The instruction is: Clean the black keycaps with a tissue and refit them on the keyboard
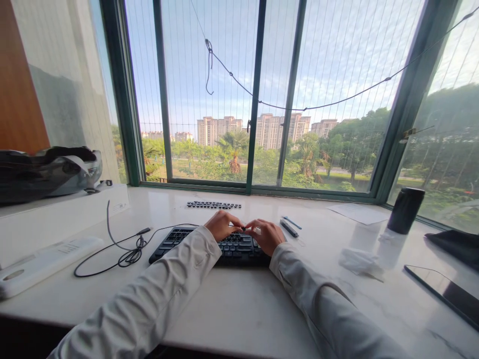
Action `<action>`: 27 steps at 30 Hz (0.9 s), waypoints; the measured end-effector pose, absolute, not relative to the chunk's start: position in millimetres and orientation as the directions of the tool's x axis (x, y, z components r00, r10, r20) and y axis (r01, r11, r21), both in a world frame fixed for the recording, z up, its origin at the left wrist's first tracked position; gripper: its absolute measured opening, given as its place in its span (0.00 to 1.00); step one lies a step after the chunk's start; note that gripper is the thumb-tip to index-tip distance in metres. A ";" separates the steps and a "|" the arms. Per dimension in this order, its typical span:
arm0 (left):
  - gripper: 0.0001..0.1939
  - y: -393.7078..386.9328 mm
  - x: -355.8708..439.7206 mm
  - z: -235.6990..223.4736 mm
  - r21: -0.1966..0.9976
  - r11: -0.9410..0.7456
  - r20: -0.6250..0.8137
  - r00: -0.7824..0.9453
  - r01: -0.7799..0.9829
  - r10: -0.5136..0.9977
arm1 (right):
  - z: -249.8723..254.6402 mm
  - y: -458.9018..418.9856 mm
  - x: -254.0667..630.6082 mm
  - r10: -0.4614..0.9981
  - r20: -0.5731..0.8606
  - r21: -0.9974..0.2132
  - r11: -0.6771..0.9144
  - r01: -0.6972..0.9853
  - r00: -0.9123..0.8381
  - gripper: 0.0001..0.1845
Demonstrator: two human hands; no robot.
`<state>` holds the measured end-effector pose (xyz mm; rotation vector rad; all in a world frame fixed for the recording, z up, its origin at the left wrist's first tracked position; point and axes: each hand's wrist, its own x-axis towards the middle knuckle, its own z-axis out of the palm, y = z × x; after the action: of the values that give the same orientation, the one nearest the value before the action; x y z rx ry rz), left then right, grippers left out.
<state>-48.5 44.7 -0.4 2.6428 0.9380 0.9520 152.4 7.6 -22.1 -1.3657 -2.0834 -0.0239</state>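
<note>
A black keyboard (241, 248) lies on the white marble top in front of me. Its upper left part shows bare key sockets where caps are off. Over its back edge, my left hand (223, 226) and my right hand (268, 236) meet at the fingertips. Both are closed in a pinch on a small black keycap (244, 229); its finer details are too small to make out. Behind the hands, loose keycaps (214, 205) are laid out in rows near the window.
A cable (129, 257) lies coiled left of the keyboard, beside a white device (48, 264). To the right are a slim dark tool (289, 228), crumpled plastic (361, 263), a paper sheet (357, 213), a black cylinder (406, 210) and a tablet (445, 294). Windows rise behind.
</note>
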 end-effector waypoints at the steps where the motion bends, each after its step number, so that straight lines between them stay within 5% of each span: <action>1: 0.09 45.9 -49.8 -1.1 0.381 -0.767 0.476 0.601 0.516 0.642 | -21.6 8.8 151.5 0.825 0.490 -0.293 0.460 0.838 -0.282 0.13; 10: 0.10 57.8 -54.1 -14.2 0.381 -0.748 0.356 0.661 0.543 0.661 | -23.0 14.1 145.8 0.836 0.389 -0.171 0.479 0.861 -0.387 0.13; 20: 0.09 46.8 -54.4 -7.5 0.026 -0.833 0.358 0.773 0.553 0.524 | -21.9 10.5 144.3 0.835 0.383 -0.138 0.475 0.869 -0.395 0.13; 27: 0.09 45.4 -56.2 -6.9 -0.017 -0.824 0.380 0.766 0.566 0.519 | -22.9 8.7 143.7 0.839 0.385 -0.124 0.460 0.879 -0.385 0.15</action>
<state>-56.2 45.4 -6.9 3.0740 0.9486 0.5982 143.7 8.7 -22.9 -1.4450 -2.3216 -0.1405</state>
